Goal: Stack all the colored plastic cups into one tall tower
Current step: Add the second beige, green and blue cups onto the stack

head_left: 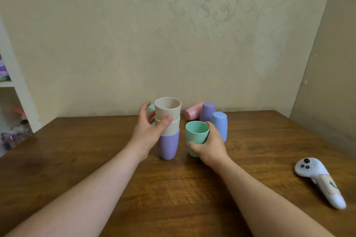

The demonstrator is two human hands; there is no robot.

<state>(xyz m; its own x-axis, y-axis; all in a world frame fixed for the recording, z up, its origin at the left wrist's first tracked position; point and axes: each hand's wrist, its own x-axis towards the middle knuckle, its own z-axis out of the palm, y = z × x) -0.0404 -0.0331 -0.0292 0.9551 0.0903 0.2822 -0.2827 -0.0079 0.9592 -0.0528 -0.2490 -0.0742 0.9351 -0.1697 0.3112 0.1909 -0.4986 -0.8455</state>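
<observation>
Stacking is underway: my left hand point(152, 131) grips the tower point(168, 129), two beige cups nested in a purple one, upright on the surface point(96, 159). My right hand point(209, 145) clasps an upright green cup point(196, 136) just beside it. I judge the next move needs a lift and drop into the top beige cup point(168, 108). Pink, purple and blue cups wait behind.

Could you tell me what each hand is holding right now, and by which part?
The left hand grips the beige cups of the stack by their sides; the right hand wraps the green cup around its lower side.
</observation>
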